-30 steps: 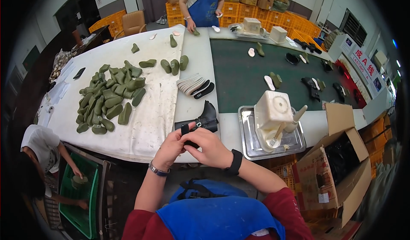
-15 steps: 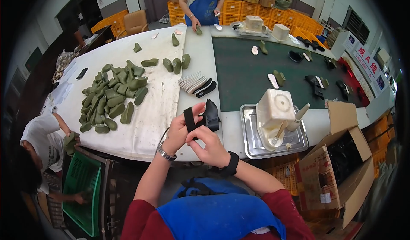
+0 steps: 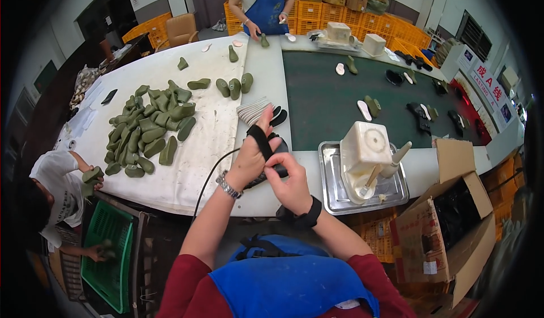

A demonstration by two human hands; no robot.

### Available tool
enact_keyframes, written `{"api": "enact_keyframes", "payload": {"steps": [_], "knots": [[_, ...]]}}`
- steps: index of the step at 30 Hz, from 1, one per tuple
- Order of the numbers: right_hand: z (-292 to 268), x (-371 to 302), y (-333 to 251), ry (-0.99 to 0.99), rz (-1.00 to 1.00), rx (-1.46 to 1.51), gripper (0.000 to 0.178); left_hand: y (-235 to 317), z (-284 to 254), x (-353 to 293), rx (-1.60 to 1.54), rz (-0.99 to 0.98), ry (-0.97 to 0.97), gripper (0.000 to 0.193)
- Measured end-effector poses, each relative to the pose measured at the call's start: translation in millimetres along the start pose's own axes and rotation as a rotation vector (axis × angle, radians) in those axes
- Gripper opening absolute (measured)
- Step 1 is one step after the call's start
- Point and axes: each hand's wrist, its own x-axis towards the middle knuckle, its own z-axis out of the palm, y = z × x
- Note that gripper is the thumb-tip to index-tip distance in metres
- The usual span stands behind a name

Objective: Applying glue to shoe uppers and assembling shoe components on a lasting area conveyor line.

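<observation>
A black strap [image 3: 261, 141] wraps across the palm of my left hand [image 3: 247, 162], whose fingers are stretched out and point away from me. At the strap's near side, my right hand [image 3: 290, 182] is closed in a pinch on it, thumb and forefinger together. Behind and below both hands is a black object [image 3: 281, 146], mostly hidden, so its kind is unclear. From near my left wrist a thin black cable [image 3: 205, 188] curves down. Just beyond my fingertips lies a fanned row of pale insoles [image 3: 252, 112] with black ones [image 3: 279, 117] at its end.
Olive-green shoe lasts [image 3: 150, 128] are heaped on the white-covered table at left. A metal tray [image 3: 328, 199] with a white glue pot [image 3: 368, 148] stands at right, near an open carton [image 3: 411, 244]. A co-worker handles lasts beside a green crate [image 3: 99, 272]; another stands across the table.
My left hand has turned and tilted right, fingers now pointing away; the strap slants across it. My right hand has shifted right, still pinching. The black object is now more hidden.
</observation>
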Motion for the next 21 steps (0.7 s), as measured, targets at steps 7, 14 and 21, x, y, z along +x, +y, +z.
{"api": "enact_keyframes", "payload": {"steps": [7, 14, 21], "knots": [[-8, 23, 13, -0.01, -0.051, -0.137, 0.012, -10, -13, 24, 0.696, 0.055, -0.078, 0.033], [1, 30, 14, -0.118, -0.108, -0.129, 0.009, -31, 1, 40, 0.507, 0.164, 0.004, 0.067], [4, 26, 14, -0.156, -0.146, -0.162, 0.008, -53, -4, 40, 0.93, 0.267, -0.355, 0.046]]}}
